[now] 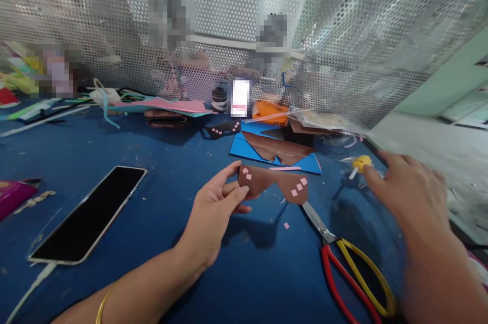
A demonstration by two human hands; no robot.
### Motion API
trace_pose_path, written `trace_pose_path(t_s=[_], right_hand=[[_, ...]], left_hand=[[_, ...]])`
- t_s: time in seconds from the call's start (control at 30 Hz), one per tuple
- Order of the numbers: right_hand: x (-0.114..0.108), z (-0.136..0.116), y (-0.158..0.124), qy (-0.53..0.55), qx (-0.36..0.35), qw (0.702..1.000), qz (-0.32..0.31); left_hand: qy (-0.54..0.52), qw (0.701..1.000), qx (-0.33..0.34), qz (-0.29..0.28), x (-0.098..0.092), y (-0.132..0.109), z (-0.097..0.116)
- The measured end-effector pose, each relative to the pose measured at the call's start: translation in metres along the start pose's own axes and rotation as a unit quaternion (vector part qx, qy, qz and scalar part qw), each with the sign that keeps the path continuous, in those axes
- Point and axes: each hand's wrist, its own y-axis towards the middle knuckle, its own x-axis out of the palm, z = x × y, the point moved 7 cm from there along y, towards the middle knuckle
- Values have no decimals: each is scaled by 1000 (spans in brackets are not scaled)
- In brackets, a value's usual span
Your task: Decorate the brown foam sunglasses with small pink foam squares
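My left hand pinches the left end of a brown paper cut-out shaped like glasses, dotted with small pink squares, and holds it just above the blue table. My right hand is blurred, fingers spread, reaching toward a small yellow-topped object at the right; it holds nothing. Scissors with red and yellow handles lie below the cut-out, between the two hands.
A black phone on a white cable lies at the left. Blue paper with brown scraps lies behind the cut-out. A second dark cut-out, coloured paper sheets, an orange item and a perforated metal screen stand at the back.
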Motion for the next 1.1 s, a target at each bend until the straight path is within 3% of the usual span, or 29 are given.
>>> trace_pose_path(t_s=[0.07,0.13,0.23,0.57,0.8,0.93,1.1], right_hand=[[47,38,-3,29,18,986,-165],[69,55,-10,58,8,974,-217],[81,60,-22,72,8,966,-248],[71,36,-51,-56,84,946,-307],[58,22,-51,-58,97,930,-349],[52,17,-47,-27,92,937,-336],[38,19,-41,6,127,956,-264]], left_hand=[[-9,1000,4,0,0,0,1],[-22,1000,5,5,0,0,3],[-40,999,1,10,0,1,3],[-38,998,-45,34,-4,7,-9],[-38,998,-43,29,-2,8,-8],[-48,997,-50,29,-3,8,-9],[-90,995,-49,-4,-1,9,-8]])
